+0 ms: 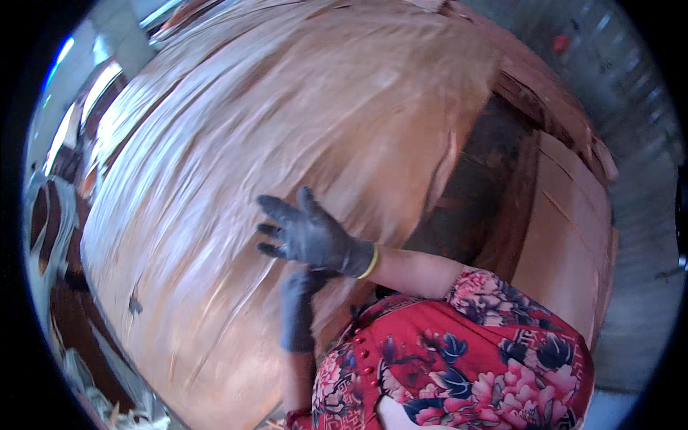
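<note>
A large, thin sheet of pale reddish wood veneer (236,143) fills most of the view, blurred as if moving. My right hand (309,235), in a dark grey glove with a yellow cuff edge, lies flat on the sheet with its fingers spread. My left hand (297,315), also in a grey glove, is just below it against the sheet. Its fingertips are hidden under my right wrist, so its grip does not show. My red flowered sleeve and dress (466,351) fill the lower right.
A stack of flat brown veneer sheets (566,236) lies at the right, with a dark gap (487,179) between it and the big sheet. Grey concrete floor (641,215) runs along the right rim. Dark wood and pale scraps (68,315) lie at the left.
</note>
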`<state>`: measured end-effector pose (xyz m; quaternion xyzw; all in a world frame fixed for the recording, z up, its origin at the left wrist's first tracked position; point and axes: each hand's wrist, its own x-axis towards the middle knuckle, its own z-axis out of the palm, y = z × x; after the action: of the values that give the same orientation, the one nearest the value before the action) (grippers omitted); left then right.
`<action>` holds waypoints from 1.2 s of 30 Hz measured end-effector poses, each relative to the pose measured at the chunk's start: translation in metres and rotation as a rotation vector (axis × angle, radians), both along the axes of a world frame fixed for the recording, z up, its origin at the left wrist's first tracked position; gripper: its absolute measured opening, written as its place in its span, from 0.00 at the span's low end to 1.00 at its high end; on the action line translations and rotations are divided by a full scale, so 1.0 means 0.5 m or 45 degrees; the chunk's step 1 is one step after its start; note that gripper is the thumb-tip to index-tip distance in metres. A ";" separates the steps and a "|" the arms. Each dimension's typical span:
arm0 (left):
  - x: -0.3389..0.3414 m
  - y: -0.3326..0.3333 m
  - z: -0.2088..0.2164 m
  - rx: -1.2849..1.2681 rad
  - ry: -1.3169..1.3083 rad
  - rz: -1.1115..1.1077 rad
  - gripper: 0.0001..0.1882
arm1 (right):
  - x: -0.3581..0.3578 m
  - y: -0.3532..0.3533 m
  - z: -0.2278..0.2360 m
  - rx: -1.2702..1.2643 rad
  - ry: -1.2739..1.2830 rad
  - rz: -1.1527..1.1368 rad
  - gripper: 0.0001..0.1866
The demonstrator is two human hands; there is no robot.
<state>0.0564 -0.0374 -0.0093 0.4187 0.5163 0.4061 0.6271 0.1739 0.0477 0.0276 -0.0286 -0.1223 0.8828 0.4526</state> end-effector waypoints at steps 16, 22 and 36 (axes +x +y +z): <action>0.044 0.021 0.037 -0.112 -0.448 -0.113 0.19 | 0.036 -0.017 0.046 0.088 -0.034 -0.095 0.42; 0.010 0.003 0.041 -0.074 -0.509 -0.214 0.19 | 0.012 -0.038 0.036 0.191 -0.100 -0.063 0.41; -0.007 -0.125 0.035 -0.035 -0.572 0.089 0.18 | -0.080 -0.111 0.058 0.280 -0.214 0.318 0.43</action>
<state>0.0529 -0.0999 0.0083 0.2911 0.3835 0.5036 0.7173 0.1341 -0.0077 0.0568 -0.0371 -0.2582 0.9079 0.3281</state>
